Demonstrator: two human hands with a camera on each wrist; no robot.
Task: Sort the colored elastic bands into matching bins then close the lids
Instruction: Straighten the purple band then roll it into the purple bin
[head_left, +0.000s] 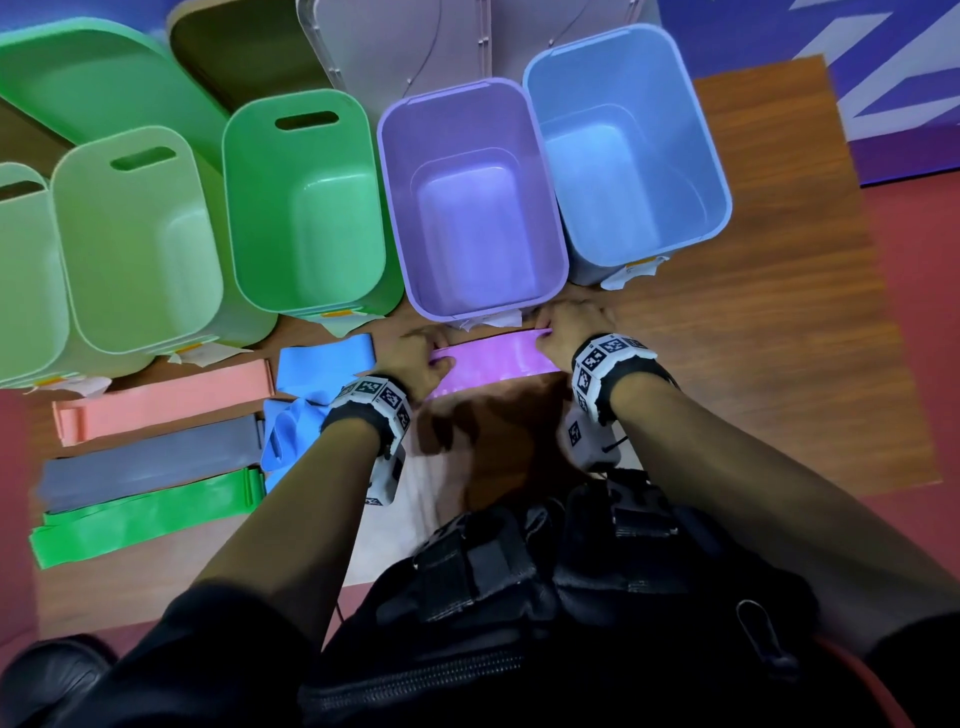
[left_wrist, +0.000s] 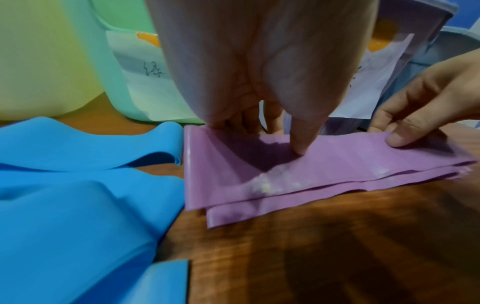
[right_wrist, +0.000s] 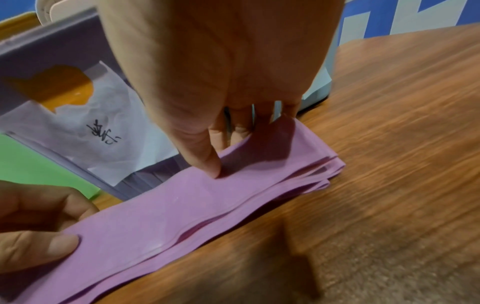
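Observation:
A folded purple elastic band (head_left: 493, 361) lies flat on the wooden table (head_left: 753, 338), just in front of the open purple bin (head_left: 457, 124). My left hand (head_left: 434, 349) pinches its left end, thumb (left_wrist: 301, 148) on top and fingers behind the far edge. My right hand (head_left: 545, 332) pinches the right end the same way, thumb (right_wrist: 210, 168) pressing the top layer (right_wrist: 155, 216). The blue band (head_left: 311, 374) lies crumpled left of my left wrist. Pink (head_left: 166, 405), grey (head_left: 150, 457) and green (head_left: 140, 514) bands lie side by side further left.
An open blue bin (head_left: 597, 78) stands right of the purple one; a green bin (head_left: 306, 156) and paler green bins (head_left: 130, 218) stand to the left. Loose lids (head_left: 104, 88) lie behind the bins. Paper labels (right_wrist: 103, 133) hang on the bin fronts.

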